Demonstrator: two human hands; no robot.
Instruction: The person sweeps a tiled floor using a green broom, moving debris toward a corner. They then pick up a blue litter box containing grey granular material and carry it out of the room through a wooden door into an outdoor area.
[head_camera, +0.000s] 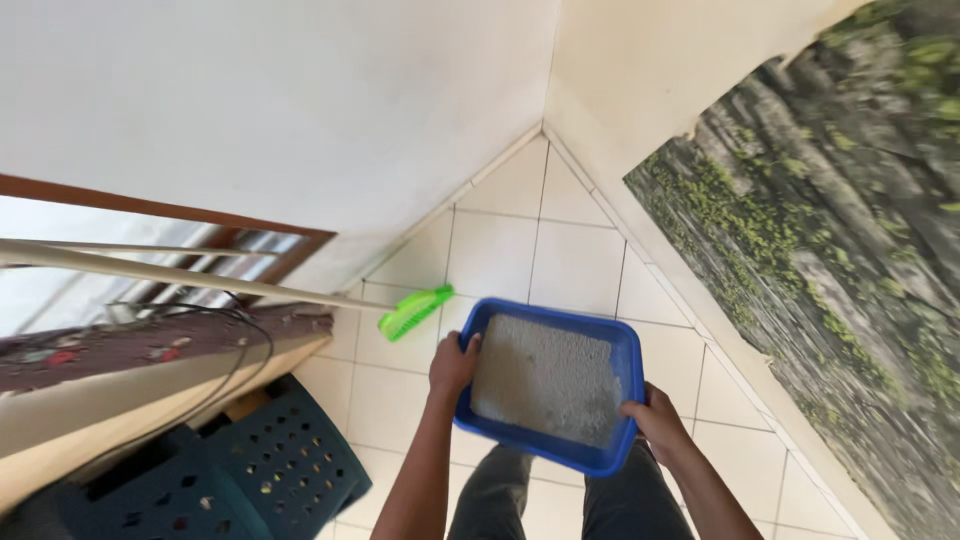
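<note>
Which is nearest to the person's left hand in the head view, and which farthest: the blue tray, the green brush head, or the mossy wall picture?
From the left hand:
1. Blue tray, gripped at its left rim.
2. Green brush head, on the floor just above-left.
3. Mossy wall picture, far right.

View: one camera, worn on the person's head.
Faces: down at the tiled floor and a room corner.
Near: close to both hands.
Shared: nothing, only one view.
</note>
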